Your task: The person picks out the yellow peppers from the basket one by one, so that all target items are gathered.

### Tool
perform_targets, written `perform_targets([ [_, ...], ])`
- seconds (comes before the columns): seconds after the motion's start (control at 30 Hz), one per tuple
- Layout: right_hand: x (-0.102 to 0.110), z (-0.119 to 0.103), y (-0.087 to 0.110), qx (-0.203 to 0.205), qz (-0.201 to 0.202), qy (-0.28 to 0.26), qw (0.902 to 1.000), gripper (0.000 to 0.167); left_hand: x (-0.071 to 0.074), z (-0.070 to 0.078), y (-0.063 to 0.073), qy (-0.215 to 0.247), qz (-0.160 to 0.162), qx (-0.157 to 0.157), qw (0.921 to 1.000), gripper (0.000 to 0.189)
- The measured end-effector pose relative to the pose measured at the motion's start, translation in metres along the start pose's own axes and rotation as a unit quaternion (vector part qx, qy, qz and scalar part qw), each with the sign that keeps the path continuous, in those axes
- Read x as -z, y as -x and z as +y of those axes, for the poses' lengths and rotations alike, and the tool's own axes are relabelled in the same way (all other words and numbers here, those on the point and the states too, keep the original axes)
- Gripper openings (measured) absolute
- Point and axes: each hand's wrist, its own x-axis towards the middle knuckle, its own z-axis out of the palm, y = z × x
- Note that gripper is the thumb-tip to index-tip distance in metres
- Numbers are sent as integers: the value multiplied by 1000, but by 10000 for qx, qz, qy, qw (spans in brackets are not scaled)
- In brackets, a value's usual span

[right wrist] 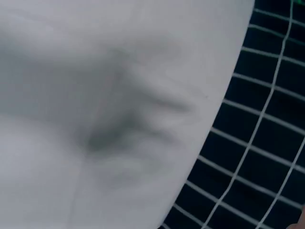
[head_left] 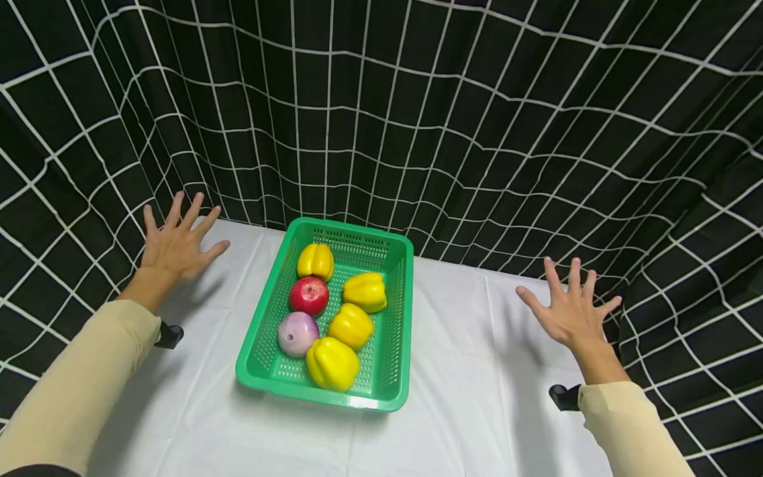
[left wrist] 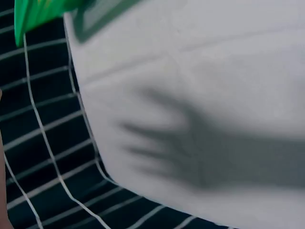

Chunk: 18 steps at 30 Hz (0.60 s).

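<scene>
My left hand [head_left: 175,248] is spread with straight fingers above the table, left of a green plastic basket [head_left: 407,318]. On the far right my right hand [head_left: 573,317] is spread the same way, with nothing in it. Inside the basket lie several yellow bell peppers [head_left: 350,326], a red round fruit like a pomegranate or apple [head_left: 309,296] and a purple onion [head_left: 297,334]. Both hands stand apart from the basket. In the wrist views mostly their shadows on the cloth show, with only a sliver of each hand at the edge.
A white cloth [head_left: 453,371] covers the table. Black curtains with a white grid [head_left: 381,132] rise behind the table and along both sides, close to the fingertips. Black wrist cameras [head_left: 170,336] stick out from the beige sleeves [head_left: 89,384].
</scene>
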Motion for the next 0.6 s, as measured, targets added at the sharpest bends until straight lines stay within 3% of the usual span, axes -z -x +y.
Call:
perform_targets([
  [0.3,15,-54,2,827,4,-114,9965,90,7,41,0,-98,136,-1178,9929,73],
  [0.6,23,-116,14,1890,-780,-887,9748,88,-4,69,8,25,-629,-2096,9758,76],
])
